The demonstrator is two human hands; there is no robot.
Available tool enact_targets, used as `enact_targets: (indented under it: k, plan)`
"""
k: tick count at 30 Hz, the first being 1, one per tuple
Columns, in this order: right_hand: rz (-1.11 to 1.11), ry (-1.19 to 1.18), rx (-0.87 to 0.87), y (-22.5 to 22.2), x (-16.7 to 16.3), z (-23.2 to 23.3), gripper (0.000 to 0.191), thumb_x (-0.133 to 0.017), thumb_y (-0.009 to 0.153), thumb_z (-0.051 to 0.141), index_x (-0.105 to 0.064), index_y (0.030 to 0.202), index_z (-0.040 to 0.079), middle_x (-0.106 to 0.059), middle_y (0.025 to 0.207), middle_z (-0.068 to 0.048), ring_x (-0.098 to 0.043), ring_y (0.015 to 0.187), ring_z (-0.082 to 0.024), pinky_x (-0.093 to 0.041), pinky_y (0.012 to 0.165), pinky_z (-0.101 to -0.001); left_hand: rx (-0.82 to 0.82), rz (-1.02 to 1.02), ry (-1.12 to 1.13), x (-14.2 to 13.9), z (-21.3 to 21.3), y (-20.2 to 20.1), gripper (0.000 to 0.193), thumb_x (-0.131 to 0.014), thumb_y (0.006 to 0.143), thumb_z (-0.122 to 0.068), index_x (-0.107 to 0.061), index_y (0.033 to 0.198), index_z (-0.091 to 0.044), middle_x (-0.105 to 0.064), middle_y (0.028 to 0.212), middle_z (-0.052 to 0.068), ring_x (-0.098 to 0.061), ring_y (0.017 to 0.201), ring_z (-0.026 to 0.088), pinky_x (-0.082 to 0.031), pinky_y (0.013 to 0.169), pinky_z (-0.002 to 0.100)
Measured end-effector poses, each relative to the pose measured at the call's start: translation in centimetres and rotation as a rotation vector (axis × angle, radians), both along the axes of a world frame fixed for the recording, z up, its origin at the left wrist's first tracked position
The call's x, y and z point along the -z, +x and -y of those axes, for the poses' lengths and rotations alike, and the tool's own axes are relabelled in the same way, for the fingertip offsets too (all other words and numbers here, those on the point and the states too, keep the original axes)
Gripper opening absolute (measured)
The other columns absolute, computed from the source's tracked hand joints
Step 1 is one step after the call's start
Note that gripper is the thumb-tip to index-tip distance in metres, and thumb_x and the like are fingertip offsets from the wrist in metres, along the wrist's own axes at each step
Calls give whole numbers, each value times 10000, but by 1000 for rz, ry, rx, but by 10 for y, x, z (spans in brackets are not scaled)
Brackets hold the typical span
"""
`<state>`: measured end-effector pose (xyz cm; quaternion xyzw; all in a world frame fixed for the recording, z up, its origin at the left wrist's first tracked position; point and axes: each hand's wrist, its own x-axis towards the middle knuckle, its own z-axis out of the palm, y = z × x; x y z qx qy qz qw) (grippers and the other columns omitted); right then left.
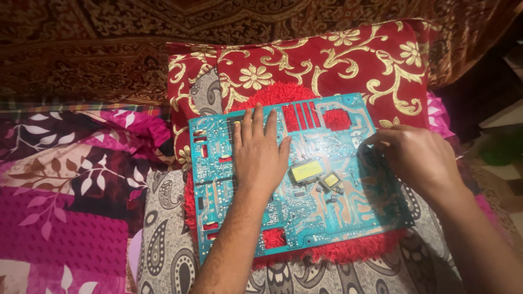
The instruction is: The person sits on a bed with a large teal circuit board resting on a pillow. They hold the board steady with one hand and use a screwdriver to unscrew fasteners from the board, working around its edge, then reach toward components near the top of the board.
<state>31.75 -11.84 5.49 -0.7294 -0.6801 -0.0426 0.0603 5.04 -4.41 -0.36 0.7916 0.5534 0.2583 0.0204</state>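
Board: we see a teal circuit board [327, 179] lying flat, solder side up, tilted a little, its near left corner lowest in view.
Left hand: our left hand [260, 152] lies palm down on the board's left half, fingers straight and nearly together, gripping nothing.
Right hand: our right hand [417, 158] rests at the board's right edge, fingers curled over the far right corner; whether they pinch the edge we cannot tell.
Parts: two yellow blocks [306, 171] sit on the board just right of the left thumb, between the two hands.
Under it: a red shaggy mat [332, 251] shows through the board's cut-outs and past its near edge.
Behind: a red cushion [327, 65] with gold flowers stands just past the far edge, touching the mat.
Left: a pink and maroon leaf-print cloth [65, 179] lies well apart from the board.
Front: a grey paisley cloth [163, 239] runs under the mat and toward us.
Room: the board's near and left edges have nothing against them; the far edge is close to the cushion.
Right: dark, blurred things past the right hand, too dim to tell.
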Motion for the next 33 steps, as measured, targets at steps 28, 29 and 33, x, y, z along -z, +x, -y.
enact_targets:
  k: [28,29,33]
  plan:
    - [-163,38,201,0,0,41,212,-730,905,249,-815,1080,334,-776,1043,-43,-737,878,-318,-577,752,-449,15,46,3,-2,5,0,661,-631,948,-413,-483,1494,-71,-368,1596,203,-285,1501,378,-198,1221,548]
    - [-162,44,184,2,0,40,218,-731,902,243,-814,1085,328,-775,1045,-49,-736,878,-322,-577,754,-451,12,45,2,-2,5,0,662,-632,947,-414,-483,1493,-70,-368,1596,203,-285,1500,379,-197,1220,549]
    - [-184,73,164,0,0,26,255,-718,904,212,-808,1111,329,-773,1030,-64,-736,849,-327,-574,760,-458,12,41,-1,-3,4,1,669,-629,945,-418,-480,1496,-70,-366,1597,202,-285,1499,379,-196,1222,550]
